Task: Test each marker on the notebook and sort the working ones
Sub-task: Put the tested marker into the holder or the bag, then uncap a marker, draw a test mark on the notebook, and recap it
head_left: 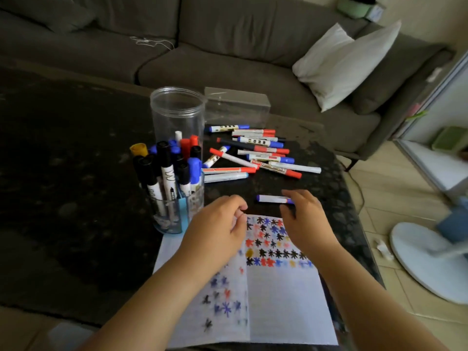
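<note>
Head view shows us our two hands over the top edge of the notebook (278, 300), low in the middle of the frame. A blue marker (272, 198) lies flat on the dark surface (76, 173) just beyond the notebook, and our right hand (302, 219) hovers at its right end, fingers loosely spread over the cap; its grip has hold of nothing that we can see, though whether the fingertips touch the marker we cannot tell. Our left hand (217, 229) sits to the left of the marker, apart from it, fingers loosely curled with thumb near forefinger, and nothing visible between them.

We count one marker by itself near our hands, white-barrelled with blue ends. Above it, middle right of the frame, lies a loose pile (258, 153) of roughly a dozen red and blue markers, overlapping. Left of the pile stand two clear holders: a tall jar (177, 117) and a shorter cup (172, 216) in front of it, together packed with upright black, blue and red markers, too crowded to count. A clear box (238, 105) sits behind the pile.

Both open pages bear rows of small star scribbles in black, blue, red and yellow.
</note>
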`<state>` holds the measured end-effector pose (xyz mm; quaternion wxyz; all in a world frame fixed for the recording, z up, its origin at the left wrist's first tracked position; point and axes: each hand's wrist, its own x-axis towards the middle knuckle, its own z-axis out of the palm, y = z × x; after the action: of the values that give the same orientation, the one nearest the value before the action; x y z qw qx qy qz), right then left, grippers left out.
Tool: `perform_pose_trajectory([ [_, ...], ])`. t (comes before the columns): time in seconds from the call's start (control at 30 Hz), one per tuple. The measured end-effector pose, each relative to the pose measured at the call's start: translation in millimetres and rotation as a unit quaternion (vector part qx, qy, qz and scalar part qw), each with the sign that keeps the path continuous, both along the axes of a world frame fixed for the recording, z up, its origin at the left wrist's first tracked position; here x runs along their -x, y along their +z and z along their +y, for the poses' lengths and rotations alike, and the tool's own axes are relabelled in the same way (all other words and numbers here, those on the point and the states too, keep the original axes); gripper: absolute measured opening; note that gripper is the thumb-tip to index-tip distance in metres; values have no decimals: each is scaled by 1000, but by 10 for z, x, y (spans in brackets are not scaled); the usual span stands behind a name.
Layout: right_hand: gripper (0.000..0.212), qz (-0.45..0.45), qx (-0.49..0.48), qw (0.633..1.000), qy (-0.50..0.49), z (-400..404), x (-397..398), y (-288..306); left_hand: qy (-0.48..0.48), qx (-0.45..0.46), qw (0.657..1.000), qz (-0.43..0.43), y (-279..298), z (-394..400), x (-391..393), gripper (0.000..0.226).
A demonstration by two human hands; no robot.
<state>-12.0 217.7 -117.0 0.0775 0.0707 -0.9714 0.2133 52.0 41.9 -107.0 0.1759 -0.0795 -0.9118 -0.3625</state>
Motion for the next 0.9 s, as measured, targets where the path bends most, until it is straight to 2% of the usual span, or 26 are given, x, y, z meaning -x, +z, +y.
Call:
perform_pose_trajectory([
  [0.07, 48, -56, -71, 995, -52, 190, 147, -43, -3, -9, 1000, -17, -29, 113, 104, 17],
  [0.17, 52, -110, -134, 983, -55, 360, 329, -118, 0, -23, 999, -33, -83, 246, 196, 18],
  [0.3, 39, -81, -182, 980, -26, 440, 441, -175, 5, -18, 998, -53, -79, 342, 293, 18],
  [0.37, 33, -66, -174, 982, 5, 460, 437, -145, 19, -30, 997, -61, -64, 341, 329, 17],
  [0.53, 24, -61, 21, 997, 35, 462, 162, 118, 26, -37, 997, -59, -30, 362, 313, 14],
  [0.63, 17, -53, 193, 980, 4, 467, -151, 303, 21, -37, 998, -42, 32, 404, 263, 11],
  [0.67, 17, -72, 274, 959, -5, 472, -253, 333, 18, -48, 998, -45, 51, 416, 236, 11],
  [0.7, 18, -103, 372, 922, -7, 481, -344, 339, 16, -63, 996, -53, 73, 431, 203, 10],
  [0.77, 24, -154, 535, 831, 4, 484, -492, 300, 2, -95, 992, -78, 107, 462, 134, 8],
  [0.8, 29, -156, 573, 805, 11, 486, -539, 254, -6, -111, 989, -92, 121, 479, 108, 7],
  [0.9, 27, -185, 604, 775, 19, 436, -608, 191, -14, -178, 973, -144, 123, 534, 79, 12],
])
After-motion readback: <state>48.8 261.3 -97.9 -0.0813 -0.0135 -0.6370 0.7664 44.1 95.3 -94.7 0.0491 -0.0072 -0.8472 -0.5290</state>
